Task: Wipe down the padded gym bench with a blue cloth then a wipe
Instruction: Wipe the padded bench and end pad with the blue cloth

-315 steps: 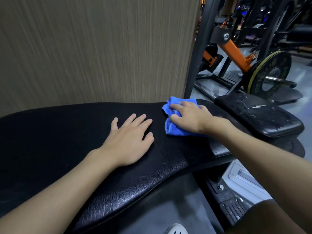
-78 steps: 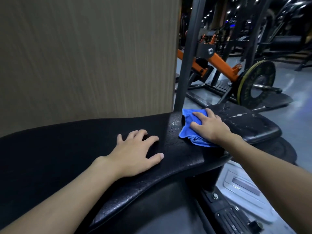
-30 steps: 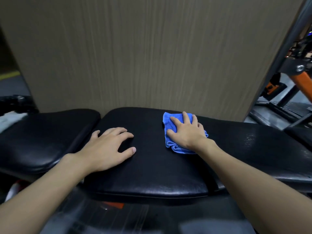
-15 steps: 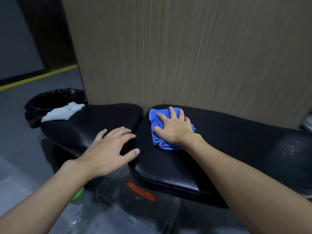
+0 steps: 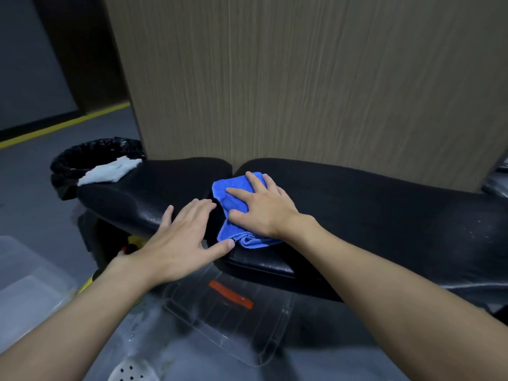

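The black padded bench [image 5: 384,210] runs across the view in two pads, with a gap between them near the middle. A folded blue cloth [image 5: 228,199] lies on the left end of the long pad, right at the gap. My right hand [image 5: 264,207] presses flat on the cloth with fingers spread. My left hand [image 5: 184,237] lies open, palm down, over the near edge of the short pad [image 5: 154,188], thumb almost touching the cloth. A crumpled white wipe [image 5: 110,170] sits on the short pad's far left end.
A bin with a black liner [image 5: 90,155] stands behind the bench's left end. A wood-grain wall panel [image 5: 302,78] rises just behind the bench. On the grey floor below lie a clear plastic lid with an orange strip [image 5: 231,312] and a clear box [image 5: 30,284] at the left.
My right hand has slid the blue cloth leftward along the long pad from its right end to the gap. My left hand followed, now on the short pad. The view swung left, revealing bin and wipe.
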`<state>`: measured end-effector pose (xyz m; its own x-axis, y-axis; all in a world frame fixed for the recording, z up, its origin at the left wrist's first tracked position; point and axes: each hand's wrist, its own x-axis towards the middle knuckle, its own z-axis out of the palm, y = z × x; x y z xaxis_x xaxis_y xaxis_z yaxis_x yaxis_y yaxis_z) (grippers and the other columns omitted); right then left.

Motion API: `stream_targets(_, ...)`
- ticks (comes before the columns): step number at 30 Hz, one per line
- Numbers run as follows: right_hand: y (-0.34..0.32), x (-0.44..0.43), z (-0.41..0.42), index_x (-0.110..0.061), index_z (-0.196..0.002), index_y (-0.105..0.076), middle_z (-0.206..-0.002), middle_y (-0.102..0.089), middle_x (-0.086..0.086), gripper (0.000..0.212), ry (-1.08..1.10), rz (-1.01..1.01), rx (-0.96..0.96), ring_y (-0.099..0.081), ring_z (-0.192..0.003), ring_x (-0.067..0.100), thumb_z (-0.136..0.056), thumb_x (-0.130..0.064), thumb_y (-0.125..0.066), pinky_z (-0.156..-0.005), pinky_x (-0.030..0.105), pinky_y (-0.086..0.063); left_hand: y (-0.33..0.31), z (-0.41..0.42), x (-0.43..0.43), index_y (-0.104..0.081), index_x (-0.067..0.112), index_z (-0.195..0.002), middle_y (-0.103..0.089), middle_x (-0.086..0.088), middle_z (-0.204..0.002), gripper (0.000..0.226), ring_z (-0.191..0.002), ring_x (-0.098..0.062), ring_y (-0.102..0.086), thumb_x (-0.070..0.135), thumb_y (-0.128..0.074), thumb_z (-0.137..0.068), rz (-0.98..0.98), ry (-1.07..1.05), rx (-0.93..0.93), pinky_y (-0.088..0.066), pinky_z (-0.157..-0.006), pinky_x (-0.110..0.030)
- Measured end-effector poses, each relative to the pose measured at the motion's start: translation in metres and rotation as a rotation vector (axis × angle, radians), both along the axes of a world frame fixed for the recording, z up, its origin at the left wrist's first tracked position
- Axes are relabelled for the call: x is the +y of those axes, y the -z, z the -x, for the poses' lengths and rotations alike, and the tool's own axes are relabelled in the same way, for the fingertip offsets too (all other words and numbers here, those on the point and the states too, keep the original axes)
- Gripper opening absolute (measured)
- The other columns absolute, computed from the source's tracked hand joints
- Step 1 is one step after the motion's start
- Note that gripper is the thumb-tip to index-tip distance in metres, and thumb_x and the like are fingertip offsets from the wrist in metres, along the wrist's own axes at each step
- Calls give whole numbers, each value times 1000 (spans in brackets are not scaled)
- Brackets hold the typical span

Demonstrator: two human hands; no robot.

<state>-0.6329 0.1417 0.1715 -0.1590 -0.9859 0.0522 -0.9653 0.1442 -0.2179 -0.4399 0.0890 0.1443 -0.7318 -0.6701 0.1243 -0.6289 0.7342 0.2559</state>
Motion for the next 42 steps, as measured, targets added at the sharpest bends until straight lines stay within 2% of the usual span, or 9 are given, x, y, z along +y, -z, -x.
stream_targets(3, 2, 18, 15, -51, -149, -23, -165, 3, -2, 62, 21, 17, -3, 10, -149, 30, -89, -58, -38, -120, 47, -3, -5, 10, 9, -21, 31, -147, -16, 13, -158, 96, -147, -3, 3, 88, -22, -70, -1, 16, -37, 1, -118, -52)
stream_targets(7, 3, 45, 43, -51, -148, -22, -165, 2, -1, 62, 70, 23, -4, 8, -150, 30, -89, -58, -37, -120, 46, -5, -14, 28, 25, -27, 35, -146, -17, 12, -157, 103, -147, -3, 1, 94, -10, -64, 58, 81, -94, 0, -119, -51)
stream_targets(11, 3, 76, 73, -52, -148, -22, -165, 2, -3, 62, 135, 14, -8, 7, -150, 29, -88, -58, -36, -120, 46, -5, -18, 50, 47, -28, 35, -146, -18, 11, -157, 101, -146, -3, -6, 92, -11, -64, 42, 119, -94, -2, -119, -49)
stream_targets(20, 4, 157, 149, -53, -147, -21, -165, 2, -5, 62, 306, 8, 9, 7, -150, 26, -87, -58, -35, -120, 44, -7, -23, 126, 100, -30, 36, -146, -20, 11, -156, 93, -146, -6, -8, 84, -15, -67, 13, 234, -119, -7, -119, -50)
stream_targets(27, 7, 233, 219, -53, -147, -22, -165, -1, -6, 63, 486, 43, 19, 3, -150, 25, -86, -57, -35, -119, 44, -10, -29, 197, 147, -30, 35, -146, -21, 11, -155, 83, -145, -6, -10, 79, -20, -76, 14, 374, -152, -8, -119, -50)
stream_targets(32, 7, 291, 265, -53, -146, -26, -164, -5, -5, 73, 643, 55, 29, -1, -150, 25, -73, -62, -27, -118, 46, -14, -27, 245, 173, -29, 37, -146, -20, 10, -156, 71, -146, -8, -8, 73, -25, -85, 41, 462, -160, -9, -118, -52)
stream_targets(37, 9, 344, 306, -53, -144, -30, -164, -10, -5, 66, 810, 73, 54, -7, -149, 26, -79, -63, -31, -117, 47, -17, -23, 263, 183, -25, 42, -145, -18, 10, -156, 75, -146, -11, -7, 78, -21, -79, 63, 483, -165, -8, -116, -57)
stream_targets(39, 11, 360, 316, -53, -144, -31, -163, -11, -5, 60, 885, 89, 54, -8, -149, 26, -85, -59, -35, -115, 49, -18, -22, 262, 181, -24, 44, -145, -18, 11, -156, 80, -146, -10, -7, 80, -14, -74, 68, 486, -154, -8, -117, -55)
stream_targets(42, 16, 370, 316, -51, -145, -32, -163, -11, -5, 58, 988, 117, 30, -9, -148, 28, -87, -57, -36, -113, 51, -20, -21, 256, 178, -22, 45, -147, -15, 14, -158, 75, -147, -8, -3, 77, -18, -79, 43, 495, -138, -4, -119, -49)
